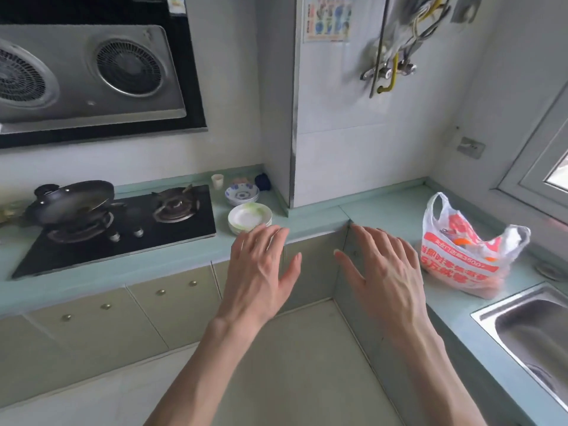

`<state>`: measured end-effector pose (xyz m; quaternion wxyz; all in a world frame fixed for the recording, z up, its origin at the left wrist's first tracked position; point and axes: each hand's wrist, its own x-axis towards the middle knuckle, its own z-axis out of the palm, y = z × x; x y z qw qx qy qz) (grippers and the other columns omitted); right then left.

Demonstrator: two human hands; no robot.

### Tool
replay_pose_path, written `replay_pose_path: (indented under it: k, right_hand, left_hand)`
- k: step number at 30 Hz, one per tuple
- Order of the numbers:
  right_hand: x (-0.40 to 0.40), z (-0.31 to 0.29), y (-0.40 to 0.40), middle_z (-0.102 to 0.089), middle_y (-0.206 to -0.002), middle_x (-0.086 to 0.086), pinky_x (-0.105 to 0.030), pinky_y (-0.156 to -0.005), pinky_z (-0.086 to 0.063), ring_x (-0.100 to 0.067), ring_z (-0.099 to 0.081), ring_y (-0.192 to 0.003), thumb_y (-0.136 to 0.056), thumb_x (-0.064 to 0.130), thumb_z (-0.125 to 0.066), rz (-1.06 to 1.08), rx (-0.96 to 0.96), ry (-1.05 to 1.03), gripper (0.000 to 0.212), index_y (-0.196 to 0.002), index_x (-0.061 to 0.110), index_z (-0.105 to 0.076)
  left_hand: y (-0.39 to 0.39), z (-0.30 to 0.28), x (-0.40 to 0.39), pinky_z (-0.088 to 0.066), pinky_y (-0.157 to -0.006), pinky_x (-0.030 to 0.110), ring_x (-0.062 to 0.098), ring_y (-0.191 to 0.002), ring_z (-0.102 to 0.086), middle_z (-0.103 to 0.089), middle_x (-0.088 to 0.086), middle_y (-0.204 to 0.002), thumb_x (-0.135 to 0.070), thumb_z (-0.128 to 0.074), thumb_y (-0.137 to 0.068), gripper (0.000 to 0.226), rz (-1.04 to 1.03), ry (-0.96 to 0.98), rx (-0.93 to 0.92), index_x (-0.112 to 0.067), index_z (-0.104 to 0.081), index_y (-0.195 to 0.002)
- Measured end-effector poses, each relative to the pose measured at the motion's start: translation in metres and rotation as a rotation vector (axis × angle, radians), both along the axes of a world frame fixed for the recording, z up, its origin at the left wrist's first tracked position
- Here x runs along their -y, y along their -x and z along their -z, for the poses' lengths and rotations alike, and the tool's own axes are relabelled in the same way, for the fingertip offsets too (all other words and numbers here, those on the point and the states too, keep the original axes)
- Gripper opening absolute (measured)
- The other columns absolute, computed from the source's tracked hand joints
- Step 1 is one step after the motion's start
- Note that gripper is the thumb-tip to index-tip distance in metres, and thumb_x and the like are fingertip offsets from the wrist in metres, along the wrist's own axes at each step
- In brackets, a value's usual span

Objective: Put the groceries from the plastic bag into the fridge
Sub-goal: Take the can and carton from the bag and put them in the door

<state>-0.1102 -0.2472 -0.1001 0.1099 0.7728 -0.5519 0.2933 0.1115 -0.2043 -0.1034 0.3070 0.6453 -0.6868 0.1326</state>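
A white plastic bag (464,250) with red print stands on the pale green counter (396,210) at the right, between the corner and the sink. Its handles stick up and orange items show through the plastic. My left hand (261,272) and my right hand (384,272) hover palm down in front of the counter's inner corner, fingers spread and straight, holding nothing. The right hand is a short way left of the bag and does not touch it. No fridge is in view.
A steel sink (528,330) sits at the lower right. A black gas hob (123,229) with a lidded wok (70,198) is at the left, under a range hood (89,75). Stacked plates (249,217), bowls (242,193) and a cup (217,181) stand beside the hob.
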Motion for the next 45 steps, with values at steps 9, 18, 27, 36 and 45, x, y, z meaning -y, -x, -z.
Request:
replay_pose_path:
  k: [9,18,27,36,45]
  right_hand:
    - [0.056,0.019,0.066,-0.065,-0.13,0.002,-0.044,-0.11,-0.041,-0.024,-0.058,-0.126,-0.099,0.057,-0.049,0.198,0.057,-0.002,0.055,-0.139,0.021,-0.059]
    - [0.145,0.015,0.12,-0.063,-0.137,0.001,-0.039,-0.111,-0.038,-0.025,-0.059,-0.127,-0.1,0.057,-0.047,0.385,0.034,0.004,0.056,-0.141,0.019,-0.058]
    - [0.234,0.03,0.17,-0.067,-0.123,0.006,-0.035,-0.103,-0.038,-0.024,-0.064,-0.112,-0.097,0.055,-0.052,0.613,0.035,-0.031,0.05,-0.138,0.025,-0.057]
    - [0.264,0.05,0.209,-0.069,-0.123,0.003,-0.036,-0.1,-0.041,-0.024,-0.066,-0.111,-0.098,0.057,-0.046,0.766,0.045,-0.086,0.051,-0.136,0.024,-0.059]
    - [0.277,0.068,0.26,-0.067,-0.129,0.004,-0.037,-0.104,-0.042,-0.022,-0.063,-0.116,-0.099,0.059,-0.043,0.837,0.083,-0.226,0.055,-0.14,0.025,-0.057]
  left_hand:
    - [0.065,0.008,0.108,-0.04,-0.112,0.049,0.027,-0.132,-0.053,-0.062,0.004,-0.134,-0.047,-0.046,-0.102,0.049,0.197,-0.045,0.01,-0.013,-0.059,-0.135]
    - [0.129,0.002,0.242,-0.037,-0.116,0.045,0.025,-0.135,-0.052,-0.062,0.002,-0.137,-0.049,-0.042,-0.103,0.052,0.403,-0.048,-0.014,-0.014,-0.058,-0.137]
    - [0.192,0.014,0.364,-0.041,-0.113,0.044,0.022,-0.132,-0.054,-0.063,0.001,-0.134,-0.05,-0.04,-0.103,0.051,0.594,-0.076,-0.042,-0.016,-0.058,-0.136]
    - [0.256,0.035,0.415,-0.036,-0.119,0.041,0.019,-0.136,-0.05,-0.06,0.001,-0.141,-0.05,-0.041,-0.104,0.05,0.803,-0.171,0.004,-0.017,-0.054,-0.139]
    - [0.32,0.063,0.436,-0.034,-0.121,0.04,0.018,-0.138,-0.048,-0.058,0.0,-0.144,-0.046,-0.043,-0.104,0.05,0.908,-0.29,0.053,-0.018,-0.052,-0.144]
